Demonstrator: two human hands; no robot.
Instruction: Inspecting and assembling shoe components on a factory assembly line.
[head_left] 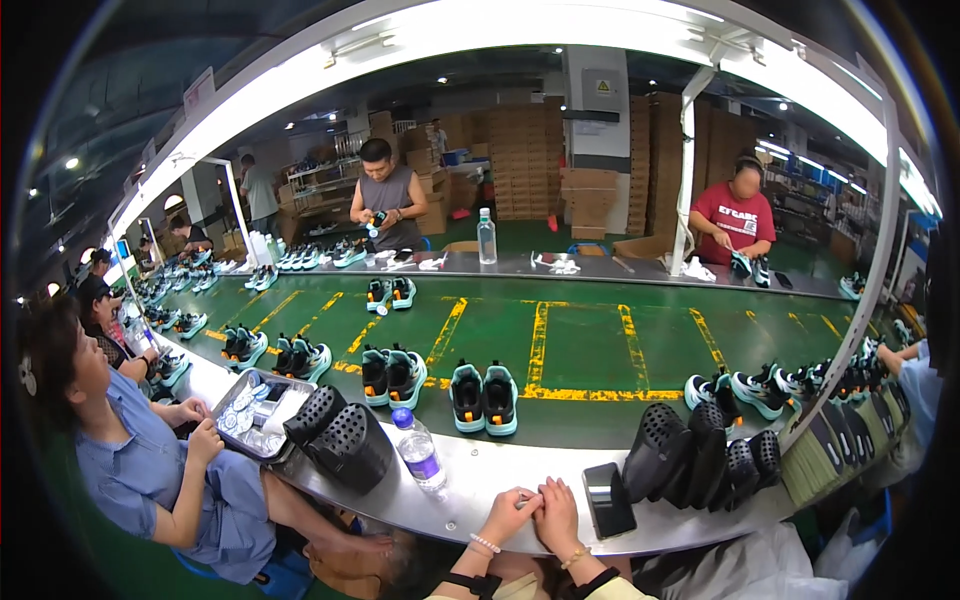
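**Hands resting at the near edge of a shoe line**

Hands meet at the near edge of the steel bench (480, 480), fingertips pressed together. The left hand (508, 514), a bead bracelet on its wrist, and the right hand (557, 518) are loosely curled and hold nothing that I can see. Just to their right a dark phone (608, 499) lies flat on the bench, and beyond it a row of black perforated shoe moulds (700, 455) leans along the edge. To their left a clear water bottle (418, 450) with a blue cap stands upright, near more black moulds (340, 435) and a tray (252, 412) of small packets. Behind the bench runs a green belt (590, 345) with yellow lines, carrying pairs of teal and black sneakers (483, 397). A seated person in blue (150, 450) sits at the bench's left end.
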